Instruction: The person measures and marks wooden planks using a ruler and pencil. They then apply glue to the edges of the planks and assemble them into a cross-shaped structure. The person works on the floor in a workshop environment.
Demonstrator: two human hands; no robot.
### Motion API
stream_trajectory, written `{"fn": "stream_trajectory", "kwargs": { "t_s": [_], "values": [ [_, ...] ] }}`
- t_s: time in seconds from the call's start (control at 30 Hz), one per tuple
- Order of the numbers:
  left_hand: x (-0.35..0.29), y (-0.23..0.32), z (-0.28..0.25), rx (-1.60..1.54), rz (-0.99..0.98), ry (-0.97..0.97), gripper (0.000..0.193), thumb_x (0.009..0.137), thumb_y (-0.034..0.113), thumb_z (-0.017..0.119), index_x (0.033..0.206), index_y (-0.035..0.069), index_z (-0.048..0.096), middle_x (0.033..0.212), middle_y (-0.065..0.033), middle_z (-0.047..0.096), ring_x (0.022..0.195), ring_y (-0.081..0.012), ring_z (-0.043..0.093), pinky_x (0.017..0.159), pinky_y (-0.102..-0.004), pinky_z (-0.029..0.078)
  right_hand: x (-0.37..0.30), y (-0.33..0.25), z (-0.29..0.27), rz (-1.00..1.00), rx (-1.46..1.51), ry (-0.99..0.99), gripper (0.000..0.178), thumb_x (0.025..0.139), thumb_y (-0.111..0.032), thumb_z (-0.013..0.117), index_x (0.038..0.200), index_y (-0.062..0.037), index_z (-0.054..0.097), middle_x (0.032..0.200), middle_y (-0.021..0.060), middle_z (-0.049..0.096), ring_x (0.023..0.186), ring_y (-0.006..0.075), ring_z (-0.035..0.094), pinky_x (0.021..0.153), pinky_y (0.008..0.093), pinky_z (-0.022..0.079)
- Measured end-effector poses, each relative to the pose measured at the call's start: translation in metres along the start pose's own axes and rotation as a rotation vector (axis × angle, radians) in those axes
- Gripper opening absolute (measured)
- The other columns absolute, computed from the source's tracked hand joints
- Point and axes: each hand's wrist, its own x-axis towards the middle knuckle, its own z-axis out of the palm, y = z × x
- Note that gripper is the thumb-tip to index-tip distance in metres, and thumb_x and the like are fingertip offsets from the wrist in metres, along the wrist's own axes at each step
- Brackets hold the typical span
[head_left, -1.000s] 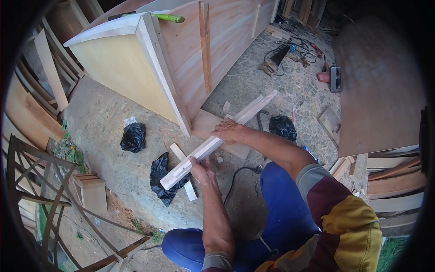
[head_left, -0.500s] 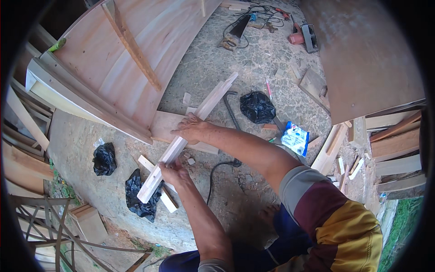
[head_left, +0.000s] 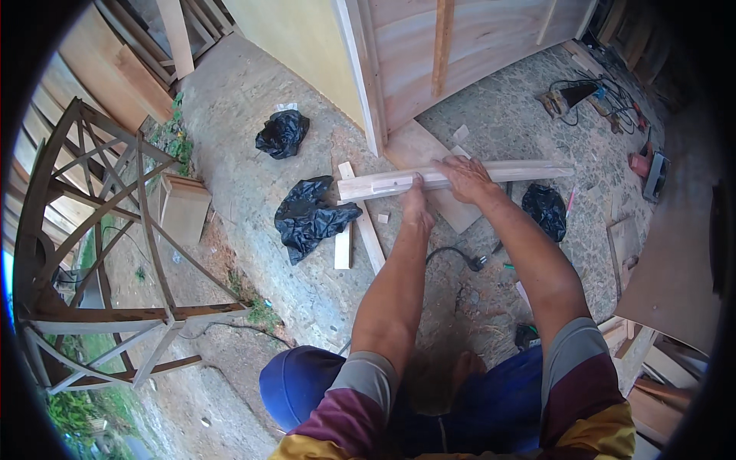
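A long pale wooden strip (head_left: 510,170) lies nearly level across the view, with a short thinner wooden piece (head_left: 389,185) along its left part. My left hand (head_left: 415,205) grips it from the near side, thumb on top. Farther right, my right hand (head_left: 465,181) is wrapped over the same strip. Beneath the strip is a flat wooden board (head_left: 452,208) on the ground, by the corner of a large plywood panel frame (head_left: 372,92). Two narrow offcuts (head_left: 371,238) lie below the strip's left end, next to a crumpled black plastic bag (head_left: 310,216).
Two more black bags (head_left: 282,134) (head_left: 544,211) lie on the concrete. A black cable with a plug (head_left: 477,263) is near my arms. Far right are a handsaw (head_left: 571,98) and a red power tool (head_left: 640,164). A lattice metal frame (head_left: 107,313) stands at left.
The view has turned to the left. The strip, slanted before, is now nearly level, and both hands still hold it.
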Motion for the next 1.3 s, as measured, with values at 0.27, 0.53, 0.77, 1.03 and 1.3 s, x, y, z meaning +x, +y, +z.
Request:
{"fn": "stream_trajectory", "kwargs": {
  "t_s": [0.27, 0.53, 0.77, 1.03, 1.3],
  "values": [
    [-0.024, -0.019, 0.034, -0.054, 0.046, 0.035, 0.05, 0.097, 0.028, 0.068, 0.135, 0.0, 0.051, 0.131, -0.0154, 0.059, 0.117, -0.0268, 0.058, 0.099, -0.0407, 0.048, 0.013, 0.015, -0.004, -0.089, -0.072, -0.174, 0.076, 0.082, 0.0, 0.061, 0.15, -0.0295, 0.042, 0.13, 0.0089, 0.056, 0.12, 0.0345, 0.058, 0.1, 0.0472, 0.048],
    [-0.037, 0.085, -0.031, 1.595, 0.224, -0.602, 0.042, 0.088, 0.041, 0.074, 0.106, 0.004, 0.069, 0.066, -0.0098, 0.068, 0.066, -0.0267, 0.069, 0.063, -0.0396, 0.053, 0.016, 0.007, -0.004, -0.151, -0.115, -0.216, 0.057, 0.1, -0.009, 0.041, 0.15, -0.0356, 0.04, 0.135, 0.0122, 0.056, 0.126, 0.0325, 0.056, 0.105, 0.0451, 0.046],
    [-0.059, 0.166, -0.08, 2.122, 1.181, -0.585, 0.061, 0.081, 0.02, 0.076, 0.136, 0.013, 0.052, 0.127, -0.014, 0.06, 0.12, -0.0348, 0.055, 0.107, -0.044, 0.042, 0.02, 0.013, -0.002, -0.171, -0.071, -0.22, 0.055, 0.102, -0.008, 0.038, 0.149, -0.0366, 0.043, 0.132, 0.0123, 0.057, 0.126, 0.0336, 0.055, 0.107, 0.0462, 0.043],
    [-0.012, 0.107, -0.084, 1.585, 1.05, -0.592, 0.059, 0.08, 0.005, 0.073, 0.135, 0.013, 0.054, 0.133, -0.0157, 0.058, 0.123, -0.0402, 0.052, 0.104, -0.0468, 0.043, 0.016, 0.059, 0.002, -0.179, -0.12, -0.16, 0.055, 0.101, -0.007, 0.043, 0.147, -0.0369, 0.046, 0.128, 0.0121, 0.059, 0.12, 0.0342, 0.06, 0.101, 0.0484, 0.049],
    [-0.002, 0.068, -0.034, 1.594, 1.159, -0.609, 0.051, 0.087, 0.013, 0.071, 0.135, 0.013, 0.055, 0.139, -0.0192, 0.056, 0.133, -0.0397, 0.048, 0.118, -0.0525, 0.027, -0.006, 0.1, -0.006, -0.14, -0.151, -0.146, 0.056, 0.097, -0.007, 0.05, 0.145, -0.035, 0.048, 0.125, 0.0108, 0.062, 0.118, 0.0301, 0.062, 0.1, 0.0448, 0.049]
  ]
}}
